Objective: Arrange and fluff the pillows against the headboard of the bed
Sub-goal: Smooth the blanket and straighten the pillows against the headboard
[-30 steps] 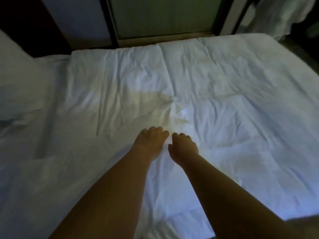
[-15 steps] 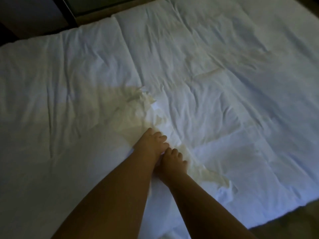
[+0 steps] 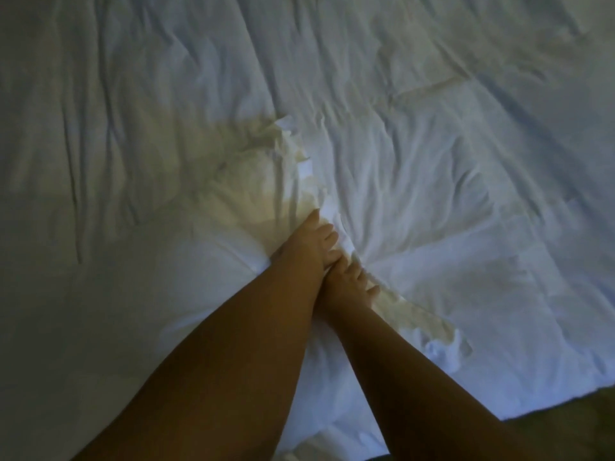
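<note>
White bedding point(image 3: 432, 154) bunched | left hand point(image 3: 307, 244), right hand point(image 3: 347, 284) touching | both gripping it

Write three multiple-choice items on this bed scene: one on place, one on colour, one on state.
1. Where do the left hand and right hand meet?
A on the floor
B mid-bed, touching
C at a pillow
2. The bedding is:
A white
B red
C striped
3. Cloth at the hands is:
A flat
B bunched into a ridge
C stacked
Key: B, hands touch on the bedding; A, plain white throughout; B, creases fan from their grip.
</note>
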Action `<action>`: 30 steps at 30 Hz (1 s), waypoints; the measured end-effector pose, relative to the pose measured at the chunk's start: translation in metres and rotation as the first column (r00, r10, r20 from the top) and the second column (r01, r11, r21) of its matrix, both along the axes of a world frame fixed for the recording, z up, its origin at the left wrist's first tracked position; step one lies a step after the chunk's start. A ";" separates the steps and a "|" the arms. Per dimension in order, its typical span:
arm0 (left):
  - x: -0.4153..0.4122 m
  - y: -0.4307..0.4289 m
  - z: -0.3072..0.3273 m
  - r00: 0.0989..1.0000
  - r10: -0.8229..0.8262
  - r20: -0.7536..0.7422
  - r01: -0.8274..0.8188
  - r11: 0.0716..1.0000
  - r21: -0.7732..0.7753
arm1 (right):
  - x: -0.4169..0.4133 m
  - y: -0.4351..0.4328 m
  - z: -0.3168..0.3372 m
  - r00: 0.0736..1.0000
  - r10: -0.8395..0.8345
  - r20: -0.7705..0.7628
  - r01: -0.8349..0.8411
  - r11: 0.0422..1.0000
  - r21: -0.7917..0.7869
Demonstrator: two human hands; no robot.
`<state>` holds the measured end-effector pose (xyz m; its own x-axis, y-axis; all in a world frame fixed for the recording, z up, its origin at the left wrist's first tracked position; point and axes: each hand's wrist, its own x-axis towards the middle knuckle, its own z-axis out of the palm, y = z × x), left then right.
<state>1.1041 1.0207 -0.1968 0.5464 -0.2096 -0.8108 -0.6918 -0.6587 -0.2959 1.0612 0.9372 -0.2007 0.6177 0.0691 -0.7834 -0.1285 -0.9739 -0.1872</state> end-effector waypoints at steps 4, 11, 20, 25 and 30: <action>0.009 -0.004 -0.004 0.989 -0.018 0.144 0.009 0.998 0.066 | 0.009 -0.002 0.000 0.990 -0.110 0.091 0.106 0.993 0.055; 0.010 -0.001 0.025 0.987 0.113 -0.118 -0.095 0.984 0.153 | 0.015 0.005 0.004 0.994 0.058 -0.088 -0.062 0.997 -0.044; -0.049 0.050 0.073 0.975 0.204 -0.090 -0.204 0.979 0.011 | -0.025 0.031 0.058 0.980 0.198 -0.021 -0.195 0.976 0.092; -0.111 0.114 0.152 0.903 0.383 0.193 -0.357 0.921 -0.154 | -0.057 0.081 0.139 0.884 0.367 0.290 -0.408 0.908 0.094; -0.202 0.180 0.268 0.683 0.533 0.499 -0.455 0.845 -0.280 | -0.120 0.145 0.253 0.641 0.494 0.588 -0.632 0.774 0.039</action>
<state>0.9017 1.2004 0.0707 0.9317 0.1434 -0.3339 -0.0039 -0.9148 -0.4039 0.9416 1.0824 0.0527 0.6939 0.6685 -0.2675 0.6143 -0.7434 -0.2645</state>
